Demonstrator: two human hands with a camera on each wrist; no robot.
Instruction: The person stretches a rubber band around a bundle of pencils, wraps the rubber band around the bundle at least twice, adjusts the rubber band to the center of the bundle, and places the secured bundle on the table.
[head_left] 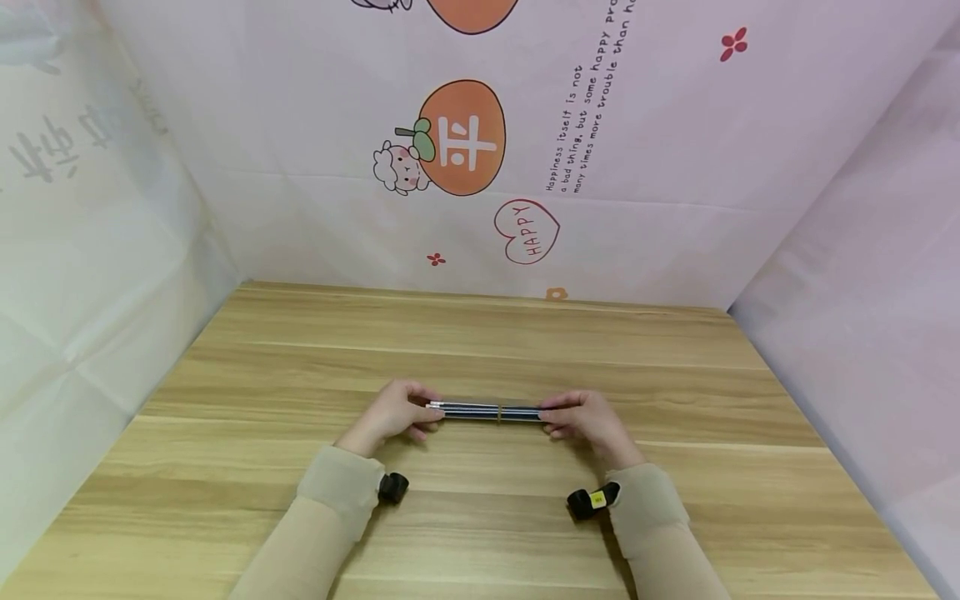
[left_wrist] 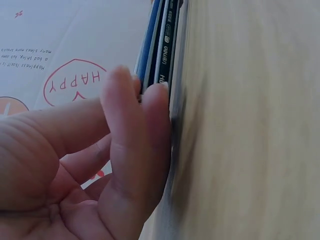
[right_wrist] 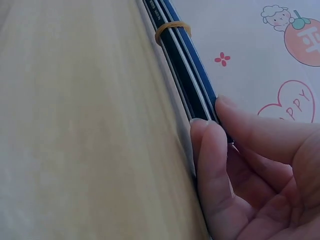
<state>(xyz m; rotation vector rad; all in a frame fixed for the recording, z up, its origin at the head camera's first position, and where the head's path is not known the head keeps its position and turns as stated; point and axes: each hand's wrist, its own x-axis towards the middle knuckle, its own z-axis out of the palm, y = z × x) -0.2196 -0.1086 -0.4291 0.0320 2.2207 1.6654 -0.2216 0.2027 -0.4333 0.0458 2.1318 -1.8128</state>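
Note:
A bundle of dark blue pencils [head_left: 480,412] with pale stripes lies crosswise between both hands, close above or on the table. One tan rubber band [right_wrist: 172,31] wraps round the bundle, a little right of its middle in the head view. White ends of the pencils show at the left. My left hand [head_left: 399,410] pinches that left end between thumb and fingers; in the left wrist view printed lettering shows on a pencil [left_wrist: 165,50]. The other end is pinched by my right hand [head_left: 588,418], its fingertips [right_wrist: 212,132] against the pencils.
The wood-grain table [head_left: 480,533] spreads around the hands. White printed cloth [head_left: 300,225] stands behind it, with more cloth along the left and right sides. A black wrist camera [head_left: 393,488] sits on the left cuff and another camera [head_left: 588,502] on the right.

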